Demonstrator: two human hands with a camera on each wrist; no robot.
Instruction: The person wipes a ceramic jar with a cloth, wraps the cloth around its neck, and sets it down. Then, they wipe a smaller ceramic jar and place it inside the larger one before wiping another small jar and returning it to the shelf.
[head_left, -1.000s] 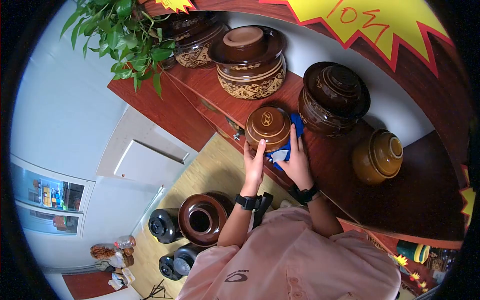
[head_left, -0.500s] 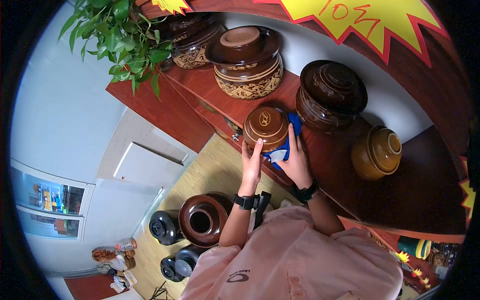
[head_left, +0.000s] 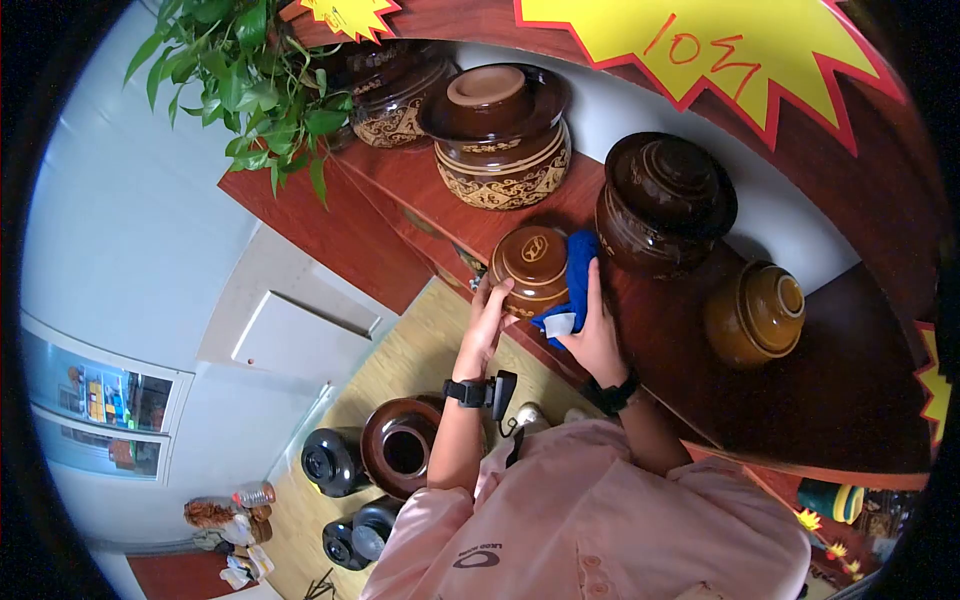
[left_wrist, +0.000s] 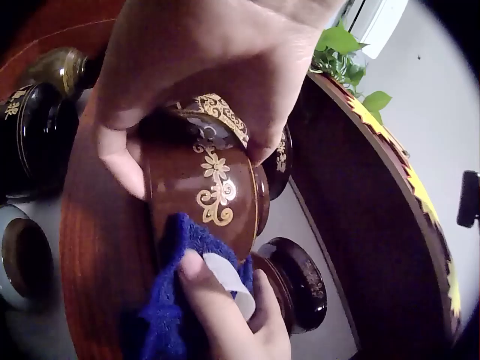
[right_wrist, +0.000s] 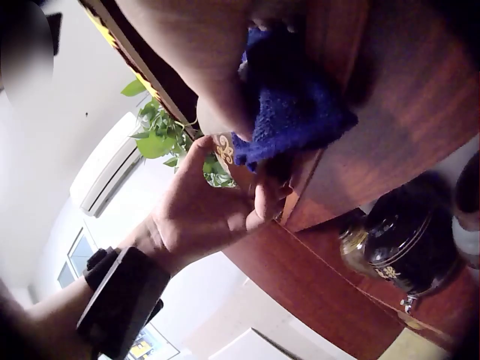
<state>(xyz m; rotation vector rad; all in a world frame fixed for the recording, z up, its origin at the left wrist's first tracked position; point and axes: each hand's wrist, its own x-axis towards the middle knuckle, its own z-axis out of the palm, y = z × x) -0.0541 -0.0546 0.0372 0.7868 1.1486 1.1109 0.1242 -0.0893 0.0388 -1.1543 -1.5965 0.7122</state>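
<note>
A small brown glazed jar (head_left: 528, 262) with gold lines and a gold mark on top sits near the front edge of the wooden shelf. My left hand (head_left: 487, 318) grips its near left side, thumb on the upper part. In the left wrist view, gold flowers decorate the jar's side (left_wrist: 232, 176). My right hand (head_left: 597, 338) holds a blue cloth (head_left: 579, 275) with a white tag against the jar's right side. Seen from the right wrist, the cloth (right_wrist: 296, 116) hangs beneath the right hand (right_wrist: 199, 56), and the left hand (right_wrist: 199, 217) is opposite.
A large patterned lidded jar (head_left: 503, 165) stands behind, a dark lidded jar (head_left: 665, 200) to the right, and an amber jar (head_left: 755, 315) farther right. A leafy plant (head_left: 250, 90) hangs at the back left. More pots (head_left: 400, 445) stand on the floor.
My left hand has shifted left and lower around the jar, its wrist turning. The cloth now stands higher along the jar's right side, with more of it showing.
</note>
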